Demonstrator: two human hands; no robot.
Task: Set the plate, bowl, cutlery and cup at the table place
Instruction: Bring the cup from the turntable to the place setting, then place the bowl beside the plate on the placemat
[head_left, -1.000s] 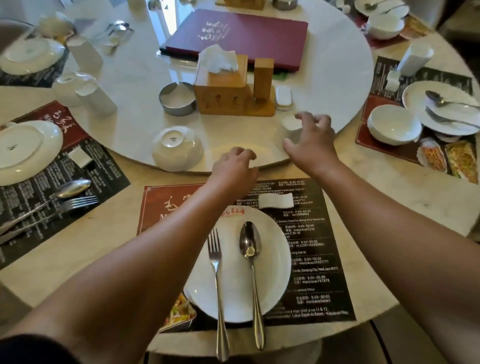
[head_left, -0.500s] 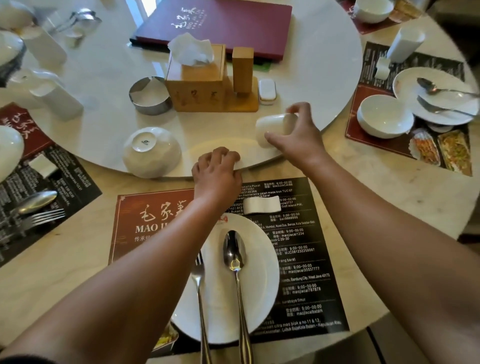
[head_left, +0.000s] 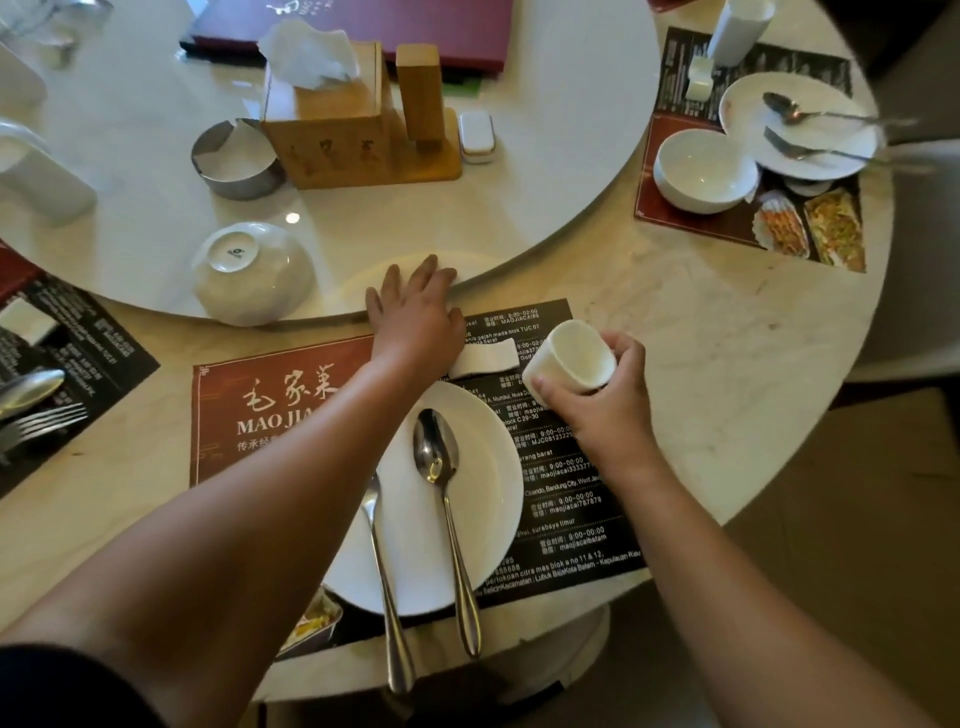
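- Right hand (head_left: 597, 410) grips a tilted white cup (head_left: 571, 356) just beyond the plate's (head_left: 493, 499) right rim
- Left hand (head_left: 415, 312), fingers straight, empty, rests beyond the plate
- Fork (head_left: 384, 571) and spoon (head_left: 441, 467) lie on the plate; upturned bowl (head_left: 249, 273) beyond it

A round cream marble bench (head_left: 727, 338) carries a raised white turntable (head_left: 561, 171) at its middle. Light gleams off the turntable's surface. Brown floor (head_left: 857, 519) shows past the bench's right edge.
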